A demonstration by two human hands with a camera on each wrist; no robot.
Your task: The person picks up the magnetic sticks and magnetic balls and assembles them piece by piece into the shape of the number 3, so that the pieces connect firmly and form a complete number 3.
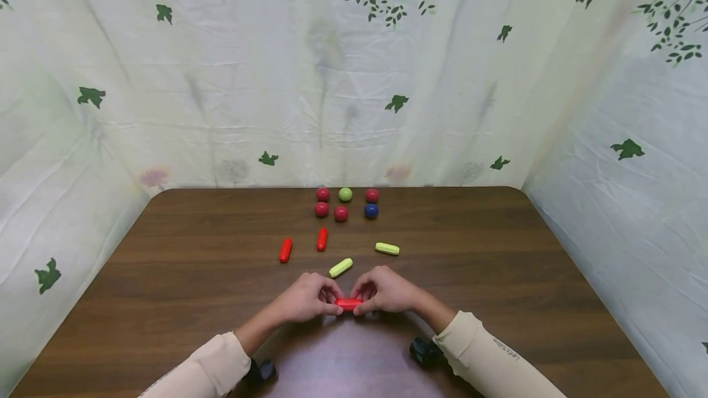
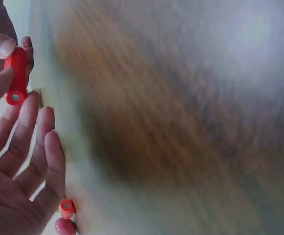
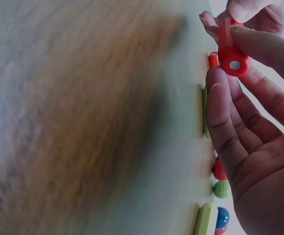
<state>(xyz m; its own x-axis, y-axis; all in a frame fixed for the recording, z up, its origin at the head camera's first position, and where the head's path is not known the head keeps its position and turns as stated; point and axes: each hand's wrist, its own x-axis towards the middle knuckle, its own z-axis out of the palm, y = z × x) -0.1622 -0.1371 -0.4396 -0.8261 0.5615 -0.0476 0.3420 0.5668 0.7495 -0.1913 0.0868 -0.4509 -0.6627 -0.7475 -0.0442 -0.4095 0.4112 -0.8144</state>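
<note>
Between both hands is a short red stick (image 1: 349,304) with a silvery round spot on each end face, as the wrist views show. My left hand (image 1: 311,297) pinches its left end between thumb and fingers. At the other end, the thumb and fingertips of my right hand (image 1: 389,289) pinch it too. The stick lies sideways, low over the table's near half. Just beyond the hands rests a yellow-green stick (image 1: 340,268), slanted. Farther off are two more red sticks (image 1: 285,250) on the left and another yellow-green stick (image 1: 387,249) on the right.
Toward the far edge of the brown table (image 1: 166,275) several balls stand in two rows: red balls (image 1: 341,213), a green ball (image 1: 345,194) and a blue ball (image 1: 371,210). Behind hangs a pale cloth (image 1: 265,91) with leaf prints; cloth also borders both sides.
</note>
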